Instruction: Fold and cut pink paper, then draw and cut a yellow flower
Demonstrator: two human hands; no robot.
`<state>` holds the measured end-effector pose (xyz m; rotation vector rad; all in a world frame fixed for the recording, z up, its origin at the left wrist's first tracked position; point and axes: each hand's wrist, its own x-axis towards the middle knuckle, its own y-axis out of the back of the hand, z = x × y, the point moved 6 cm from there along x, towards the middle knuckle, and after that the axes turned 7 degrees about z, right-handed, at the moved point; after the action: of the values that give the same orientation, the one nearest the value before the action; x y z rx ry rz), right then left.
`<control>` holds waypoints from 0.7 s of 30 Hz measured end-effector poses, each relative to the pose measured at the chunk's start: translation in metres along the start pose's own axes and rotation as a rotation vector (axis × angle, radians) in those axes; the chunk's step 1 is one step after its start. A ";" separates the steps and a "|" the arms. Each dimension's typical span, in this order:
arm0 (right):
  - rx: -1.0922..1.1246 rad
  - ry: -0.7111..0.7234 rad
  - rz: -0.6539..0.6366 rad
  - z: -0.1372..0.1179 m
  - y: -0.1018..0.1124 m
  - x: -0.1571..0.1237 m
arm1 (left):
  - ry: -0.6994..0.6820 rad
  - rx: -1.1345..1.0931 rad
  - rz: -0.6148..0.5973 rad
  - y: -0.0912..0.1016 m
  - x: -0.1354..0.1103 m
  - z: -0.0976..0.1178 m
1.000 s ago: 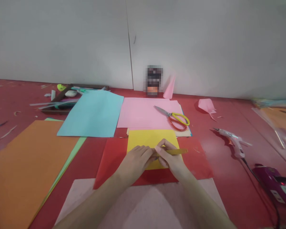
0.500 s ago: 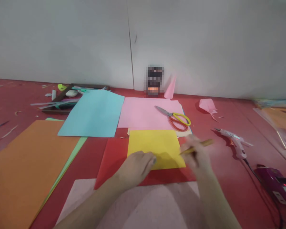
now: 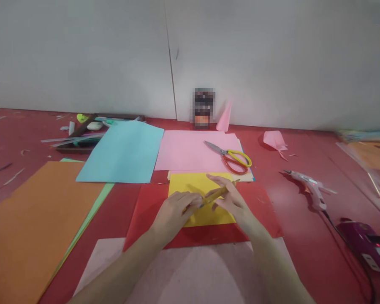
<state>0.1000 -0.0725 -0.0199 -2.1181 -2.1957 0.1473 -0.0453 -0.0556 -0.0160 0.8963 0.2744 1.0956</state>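
Observation:
A yellow-brown pencil (image 3: 218, 195) slants between my hands above a yellow paper sheet (image 3: 177, 183). My right hand (image 3: 237, 206) has it loosely between thumb and fingers, with the index finger stretched out. The closed fingers of my left hand (image 3: 177, 211) meet the pencil's left end, and that end is partly hidden. Below the yellow sheet is a larger red sheet (image 3: 148, 211), lying over a pale pink sheet (image 3: 202, 274). Scissors (image 3: 229, 157) with one yellow and one red handle rest on pink paper (image 3: 186, 147) just beyond.
Left are a blue sheet (image 3: 123, 154), orange paper (image 3: 34, 211) and a dark tray (image 3: 79, 148) of tools. A pink paper cone (image 3: 224, 118) stands by the wall. On the right lie crumpled pink paper (image 3: 274, 138), a glue gun (image 3: 315, 190) with its cord, and a purple device (image 3: 356, 240).
My right hand has come left across the yellow sheet with the pencil, which now reaches my left hand. The yellow sheet's right edge has shifted slightly left.

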 end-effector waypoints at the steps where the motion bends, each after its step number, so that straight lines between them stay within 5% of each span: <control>1: -0.011 0.003 -0.011 0.000 0.000 0.000 | -0.001 -0.010 0.000 0.000 0.000 0.000; 11: -0.045 0.021 0.197 0.015 0.003 0.003 | -0.126 0.053 0.097 0.004 -0.002 0.003; 21: -0.057 0.012 0.242 0.018 -0.001 -0.001 | -0.294 0.206 0.181 0.007 -0.006 0.015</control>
<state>0.0970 -0.0737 -0.0376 -2.4037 -1.9517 0.0877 -0.0437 -0.0670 -0.0030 1.2713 0.0627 1.0972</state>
